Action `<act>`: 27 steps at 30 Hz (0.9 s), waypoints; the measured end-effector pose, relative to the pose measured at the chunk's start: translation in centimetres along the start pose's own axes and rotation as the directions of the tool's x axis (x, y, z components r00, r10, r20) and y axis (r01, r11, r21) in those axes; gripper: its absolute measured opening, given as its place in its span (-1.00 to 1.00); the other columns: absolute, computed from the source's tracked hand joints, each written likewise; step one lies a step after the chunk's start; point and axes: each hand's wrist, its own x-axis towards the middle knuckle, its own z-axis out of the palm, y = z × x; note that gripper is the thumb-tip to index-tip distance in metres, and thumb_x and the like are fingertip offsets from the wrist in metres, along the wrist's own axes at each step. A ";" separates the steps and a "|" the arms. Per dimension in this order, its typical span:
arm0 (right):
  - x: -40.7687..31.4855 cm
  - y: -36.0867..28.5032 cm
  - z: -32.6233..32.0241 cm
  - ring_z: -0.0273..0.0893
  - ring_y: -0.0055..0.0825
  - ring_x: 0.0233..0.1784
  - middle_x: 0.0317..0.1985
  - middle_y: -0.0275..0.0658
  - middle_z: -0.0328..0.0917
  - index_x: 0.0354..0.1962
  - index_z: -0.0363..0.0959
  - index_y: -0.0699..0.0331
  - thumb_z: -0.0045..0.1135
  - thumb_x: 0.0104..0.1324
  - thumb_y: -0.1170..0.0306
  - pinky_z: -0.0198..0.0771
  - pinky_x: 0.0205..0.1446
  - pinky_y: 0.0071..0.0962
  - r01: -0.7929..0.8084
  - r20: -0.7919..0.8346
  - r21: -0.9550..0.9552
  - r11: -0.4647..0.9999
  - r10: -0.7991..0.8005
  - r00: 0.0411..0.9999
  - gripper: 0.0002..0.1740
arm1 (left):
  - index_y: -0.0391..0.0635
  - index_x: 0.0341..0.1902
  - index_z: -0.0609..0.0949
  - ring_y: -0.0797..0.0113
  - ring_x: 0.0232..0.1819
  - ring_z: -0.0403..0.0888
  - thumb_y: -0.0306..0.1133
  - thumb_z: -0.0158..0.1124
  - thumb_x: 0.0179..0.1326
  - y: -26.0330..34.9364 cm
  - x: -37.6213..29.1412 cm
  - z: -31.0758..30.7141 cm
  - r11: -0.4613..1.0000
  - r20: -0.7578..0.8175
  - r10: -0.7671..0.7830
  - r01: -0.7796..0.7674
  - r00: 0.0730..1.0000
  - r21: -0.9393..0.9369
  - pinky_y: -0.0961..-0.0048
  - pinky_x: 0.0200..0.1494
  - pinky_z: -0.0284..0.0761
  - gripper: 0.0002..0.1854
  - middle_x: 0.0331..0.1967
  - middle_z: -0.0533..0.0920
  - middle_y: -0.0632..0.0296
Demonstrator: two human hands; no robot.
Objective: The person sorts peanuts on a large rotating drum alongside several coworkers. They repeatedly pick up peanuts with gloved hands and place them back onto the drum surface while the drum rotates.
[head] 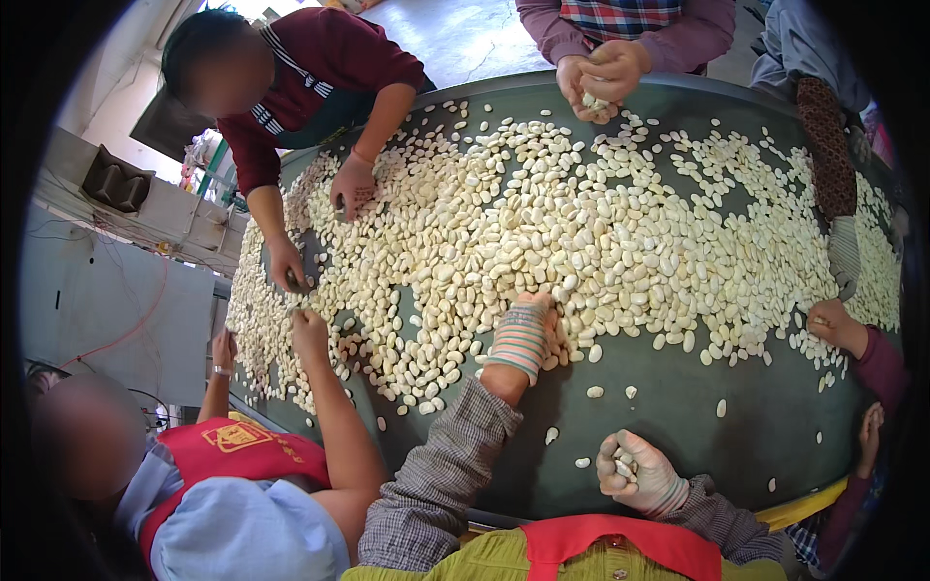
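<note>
A wide layer of pale white beans covers much of a dark green conveyor belt. My left hand, in a striped knit glove, reaches into the lower middle edge of the beans; its fingertips are partly hidden, and whether they grip a bean cannot be told. My right hand, gloved too, is palm up near the belt's front edge, its fingers curled around several beans. A few loose beans lie on the belt between my hands and beyond the right one.
Co-workers stand around the belt: one at the upper left with both hands at the beans, one at the lower left in a red apron, one at the far side holding beans, others at the right. A yellow edge strip runs along the front right.
</note>
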 end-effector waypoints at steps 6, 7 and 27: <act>-1.1 -1.2 -0.7 0.30 -0.55 -0.53 -0.42 -0.19 0.43 -0.25 0.44 0.24 -0.07 0.36 0.08 0.09 -0.64 -0.71 0.028 -0.009 0.017 0.999 -0.028 1.000 -0.63 | -0.20 -0.13 0.54 0.34 -0.34 0.53 -0.41 0.06 0.28 4.5 -6.5 -1.3 0.672 0.206 0.094 0.091 0.974 -0.735 0.44 -0.24 0.47 -0.83 -0.36 0.54 0.21; -1.2 -1.4 -0.8 0.34 -0.53 -0.50 -0.38 -0.18 0.45 -0.24 0.44 0.24 -0.07 0.36 0.08 0.10 -0.64 -0.70 0.027 -0.033 0.030 0.999 -0.026 0.999 -0.63 | -0.20 -0.11 0.53 0.41 -0.34 0.51 -0.40 0.06 0.30 5.6 -7.8 -1.3 0.500 0.136 0.234 0.001 0.963 -0.866 0.47 -0.23 0.46 -0.82 -0.35 0.53 0.25; -5.0 -4.6 -4.0 -0.05 -0.66 -0.75 -0.68 -0.44 0.11 -0.31 0.53 -0.02 -0.28 0.39 -0.08 -0.06 -0.62 -0.60 0.042 0.183 -0.118 0.992 -0.019 0.983 -0.54 | -0.24 0.00 0.50 0.15 -0.24 0.56 -0.41 0.16 0.13 -7.8 7.3 -4.7 0.983 -0.545 -0.103 0.000 0.832 -0.186 0.29 -0.12 0.54 -0.66 -0.29 0.57 0.05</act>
